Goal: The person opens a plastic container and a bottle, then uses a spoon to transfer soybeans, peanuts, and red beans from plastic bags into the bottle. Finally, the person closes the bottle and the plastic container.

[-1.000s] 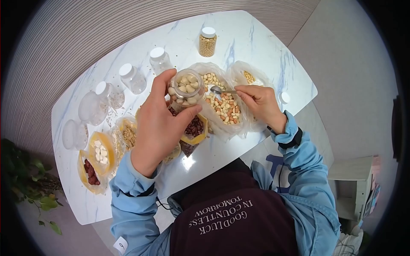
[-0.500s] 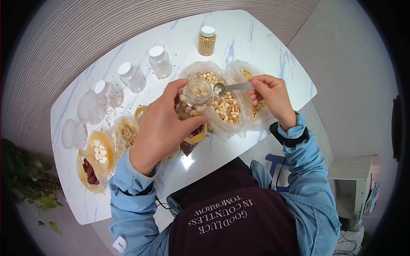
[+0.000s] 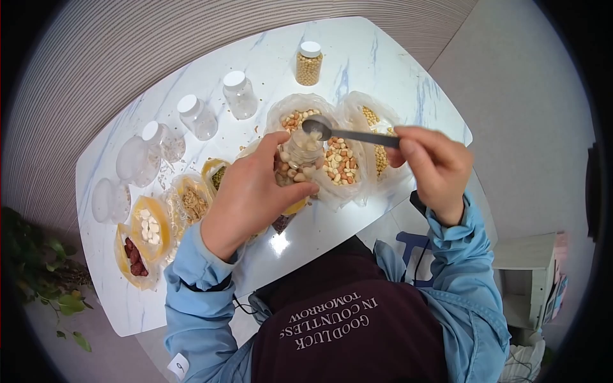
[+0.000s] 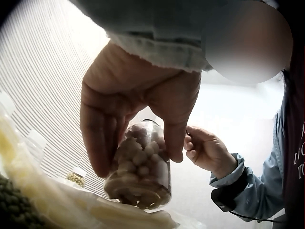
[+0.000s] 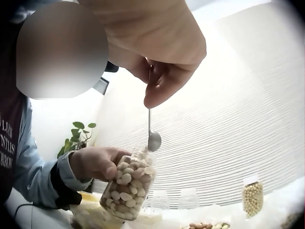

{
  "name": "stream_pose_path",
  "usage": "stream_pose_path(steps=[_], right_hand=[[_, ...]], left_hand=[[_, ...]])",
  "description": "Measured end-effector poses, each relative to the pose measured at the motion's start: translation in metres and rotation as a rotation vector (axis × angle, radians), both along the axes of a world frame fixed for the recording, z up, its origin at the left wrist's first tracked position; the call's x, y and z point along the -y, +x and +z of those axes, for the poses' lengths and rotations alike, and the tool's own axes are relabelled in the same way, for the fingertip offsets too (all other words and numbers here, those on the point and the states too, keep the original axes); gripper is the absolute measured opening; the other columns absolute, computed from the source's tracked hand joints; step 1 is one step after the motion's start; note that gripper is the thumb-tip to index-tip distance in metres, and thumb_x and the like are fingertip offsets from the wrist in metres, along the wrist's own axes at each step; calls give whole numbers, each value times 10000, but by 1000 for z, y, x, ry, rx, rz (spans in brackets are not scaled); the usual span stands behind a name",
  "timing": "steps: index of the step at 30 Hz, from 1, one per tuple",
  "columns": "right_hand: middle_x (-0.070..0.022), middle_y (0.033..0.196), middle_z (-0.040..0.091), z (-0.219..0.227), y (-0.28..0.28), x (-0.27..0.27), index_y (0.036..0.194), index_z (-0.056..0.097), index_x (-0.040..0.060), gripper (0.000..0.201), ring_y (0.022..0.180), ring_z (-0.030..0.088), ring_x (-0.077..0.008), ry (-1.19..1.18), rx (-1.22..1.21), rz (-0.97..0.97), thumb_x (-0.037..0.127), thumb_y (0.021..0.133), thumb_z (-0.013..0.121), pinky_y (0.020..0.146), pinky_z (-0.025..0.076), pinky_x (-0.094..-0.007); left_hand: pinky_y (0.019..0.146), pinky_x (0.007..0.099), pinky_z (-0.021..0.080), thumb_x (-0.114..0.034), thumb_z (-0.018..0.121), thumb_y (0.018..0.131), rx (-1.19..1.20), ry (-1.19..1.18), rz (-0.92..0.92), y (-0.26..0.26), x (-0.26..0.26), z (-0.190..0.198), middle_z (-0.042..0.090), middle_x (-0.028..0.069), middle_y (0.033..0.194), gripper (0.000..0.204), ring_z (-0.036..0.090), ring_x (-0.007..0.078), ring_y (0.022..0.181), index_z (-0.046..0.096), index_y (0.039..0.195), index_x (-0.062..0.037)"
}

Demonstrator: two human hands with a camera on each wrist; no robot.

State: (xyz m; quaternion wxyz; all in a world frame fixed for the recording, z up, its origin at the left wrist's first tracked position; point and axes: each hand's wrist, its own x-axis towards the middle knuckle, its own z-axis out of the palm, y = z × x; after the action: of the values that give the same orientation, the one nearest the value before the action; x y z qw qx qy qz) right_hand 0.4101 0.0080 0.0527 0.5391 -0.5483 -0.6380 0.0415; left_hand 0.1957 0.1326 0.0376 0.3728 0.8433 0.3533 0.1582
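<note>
My left hand (image 3: pixel 237 198) holds a clear, lidless jar (image 5: pixel 125 191) between thumb and fingers, above the table. Pale whitish beans or nuts fill most of it, as both wrist views show. My right hand (image 3: pixel 437 167) pinches the handle of a metal spoon (image 3: pixel 361 135). The spoon's bowl is tipped right at the jar's mouth, and a few pale pieces show beside it. Below lies an open plastic bag of shelled peanuts (image 3: pixel 340 167), some red-skinned and some pale. Part of the jar is hidden behind the left fingers and thumb in the head view.
A white-capped jar of yellow beans (image 3: pixel 309 67) stands at the back. Capped clear jars (image 3: pixel 240 96) line the left rear of the marbled table (image 3: pixel 377 64). Yellow-edged bags (image 3: pixel 152 226) hold dried foods at left; a bag of yellow beans (image 3: pixel 382 161) lies right.
The spoon has risen from the peanut bag and moved left over the jar's mouth, its bowl tipping. My right hand has lifted. The left hand has shifted the jar slightly right and tilted it.
</note>
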Motion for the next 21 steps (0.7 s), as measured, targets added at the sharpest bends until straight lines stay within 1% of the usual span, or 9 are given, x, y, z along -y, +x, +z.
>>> stream_pose_path(steps=[2,3,6,9,12,15,18,21], right_hand=[[-130,727,663,4,-2,3,979,673,-41,187,585,622,-167,59,315,20,-6,797,657,506,475,-254],[-135,722,654,5,-2,2,972,680,-25,213,579,618,-188,140,388,58,-26,760,669,499,464,-271],[-130,723,657,2,0,1,963,680,-22,195,572,612,-181,215,417,-22,-26,768,665,503,462,-265],[-124,735,664,-8,7,0,967,677,-29,176,595,626,-167,118,283,-141,-19,793,654,530,480,-252],[-102,740,670,-27,13,-8,979,669,-38,157,633,637,-132,50,106,-158,7,832,642,566,491,-226],[-82,739,672,-41,16,-10,993,661,-44,159,666,639,-101,-127,-112,-165,39,862,627,590,494,-207],[-76,727,669,-59,24,-13,1010,658,-39,171,663,629,-85,-155,-180,-152,50,869,622,587,484,-200],[-72,705,663,-69,31,-15,1003,666,-27,167,635,613,-80,-195,-140,-165,55,864,625,557,467,-200]], left_hand=[[705,358,515,-256,795,682,47,14,-24,-1,0,-2,665,182,886,673,660,302,797,472,1221,-14],[700,386,512,-274,781,695,70,20,-36,-1,-1,-3,661,201,867,661,658,349,801,468,1214,-11],[709,381,511,-270,779,702,61,-20,-34,-1,-1,-3,655,210,881,669,655,347,819,455,1227,-13],[735,363,510,-199,776,709,166,-16,-49,-1,-2,-8,643,218,943,668,651,324,861,427,1245,-5],[848,305,506,-30,749,735,376,-144,-66,1,-1,-6,602,91,1115,642,606,164,990,410,1281,-23],[822,306,518,8,722,751,597,-427,-87,1,-4,-5,587,140,1131,644,616,178,973,361,1284,-1],[855,297,517,30,697,774,649,-678,-87,0,-4,4,565,125,1145,618,594,163,1014,346,1283,19],[868,292,513,28,699,772,661,-655,-88,2,0,4,561,142,1136,622,595,179,1025,338,1279,42]])
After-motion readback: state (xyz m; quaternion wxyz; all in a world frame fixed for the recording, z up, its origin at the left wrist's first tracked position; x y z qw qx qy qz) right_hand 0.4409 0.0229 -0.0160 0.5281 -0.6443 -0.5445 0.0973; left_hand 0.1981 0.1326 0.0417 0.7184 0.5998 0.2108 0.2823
